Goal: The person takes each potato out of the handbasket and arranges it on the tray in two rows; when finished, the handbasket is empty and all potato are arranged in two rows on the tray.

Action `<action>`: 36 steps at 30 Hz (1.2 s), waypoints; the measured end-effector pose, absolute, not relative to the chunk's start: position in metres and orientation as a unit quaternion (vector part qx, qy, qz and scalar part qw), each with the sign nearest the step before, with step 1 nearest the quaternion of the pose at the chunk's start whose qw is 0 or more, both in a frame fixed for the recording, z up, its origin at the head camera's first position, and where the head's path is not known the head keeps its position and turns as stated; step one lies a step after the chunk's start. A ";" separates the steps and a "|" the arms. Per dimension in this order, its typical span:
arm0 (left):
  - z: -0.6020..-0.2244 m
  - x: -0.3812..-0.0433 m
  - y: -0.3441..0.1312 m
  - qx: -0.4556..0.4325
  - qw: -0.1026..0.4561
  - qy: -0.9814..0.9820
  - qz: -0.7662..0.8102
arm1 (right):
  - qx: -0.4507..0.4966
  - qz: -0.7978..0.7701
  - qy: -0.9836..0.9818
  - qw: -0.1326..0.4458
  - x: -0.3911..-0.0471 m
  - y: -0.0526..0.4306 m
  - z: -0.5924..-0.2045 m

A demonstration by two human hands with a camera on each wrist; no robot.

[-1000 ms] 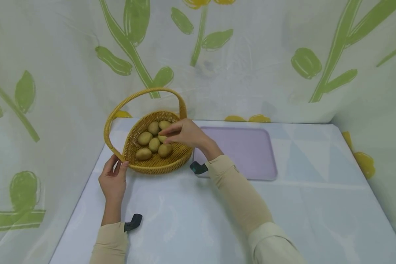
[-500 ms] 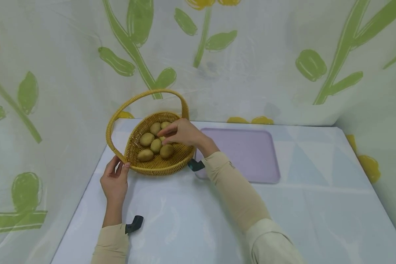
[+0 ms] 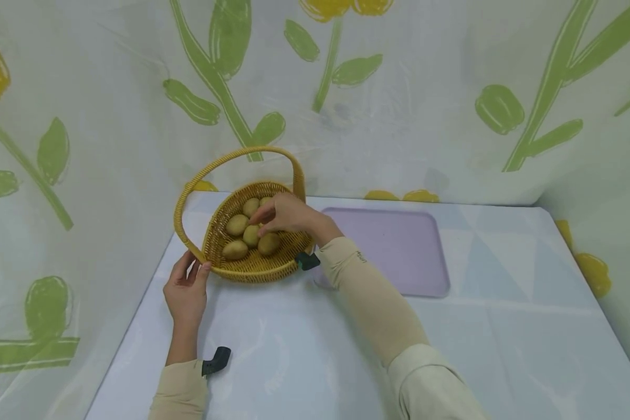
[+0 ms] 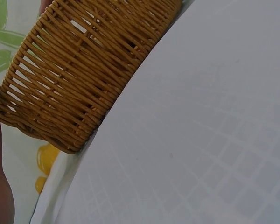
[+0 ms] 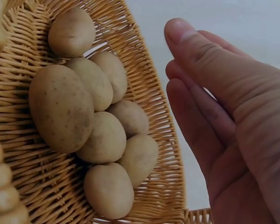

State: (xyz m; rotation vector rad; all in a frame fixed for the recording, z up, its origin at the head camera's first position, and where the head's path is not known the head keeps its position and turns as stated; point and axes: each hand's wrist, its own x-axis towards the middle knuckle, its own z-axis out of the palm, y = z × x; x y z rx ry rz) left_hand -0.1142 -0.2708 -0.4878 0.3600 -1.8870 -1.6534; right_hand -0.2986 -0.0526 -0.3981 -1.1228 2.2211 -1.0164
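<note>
The left hand (image 3: 186,297) pinches the basket (image 3: 253,275) by its rim; the right hand (image 3: 293,213), thumb and fingers parted, hovers over potatoes (image 3: 237,225), a tray (image 3: 399,248) to its right.

Both slvs (image 3: 375,300) are beige, R cuff (image 3: 333,256) w/ dk lettering (image 3: 361,256), wrist cams (image 3: 217,361) blk.

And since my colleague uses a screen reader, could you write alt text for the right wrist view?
Eight potatoes lie clustered in a wicker basket, the largest-looking one at the left of the group. At the picture's right, a person's right hand holds nothing, its thumb and fingers pointing left toward the basket.
</note>
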 end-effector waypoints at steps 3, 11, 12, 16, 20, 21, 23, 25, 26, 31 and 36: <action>-0.488 -0.114 -0.270 0.138 0.296 -0.712 -0.621 | -0.415 -0.357 0.805 0.227 -0.299 -0.054 -0.400; -0.488 -0.113 -0.270 0.133 0.301 -0.718 -0.613 | -0.424 -0.332 0.811 0.228 -0.297 -0.056 -0.399; -0.488 -0.114 -0.270 0.132 0.302 -0.719 -0.612 | -0.423 -0.334 0.810 0.231 -0.297 -0.056 -0.399; -0.489 -0.113 -0.271 0.130 0.304 -0.721 -0.609 | -0.416 -0.337 0.808 0.244 -0.298 -0.057 -0.403; -0.491 -0.112 -0.273 0.137 0.305 -0.719 -0.609 | -0.416 -0.325 0.812 0.250 -0.298 -0.061 -0.406; -0.491 -0.112 -0.273 0.139 0.305 -0.717 -0.611 | -0.418 -0.320 0.813 0.249 -0.297 -0.062 -0.407; -0.491 -0.111 -0.274 0.141 0.306 -0.715 -0.613 | -0.419 -0.314 0.815 0.247 -0.297 -0.063 -0.409; -0.491 -0.111 -0.273 0.141 0.306 -0.707 -0.622 | -0.418 -0.316 0.814 0.252 -0.297 -0.064 -0.412; -0.492 -0.111 -0.273 0.140 0.306 -0.702 -0.628 | -0.415 -0.317 0.814 0.255 -0.297 -0.064 -0.413; -0.491 -0.111 -0.270 0.139 0.304 -0.696 -0.636 | -0.408 -0.320 0.814 0.263 -0.299 -0.063 -0.422; -0.490 -0.112 -0.270 0.134 0.307 -0.704 -0.626 | -0.407 -0.322 0.811 0.270 -0.303 -0.062 -0.424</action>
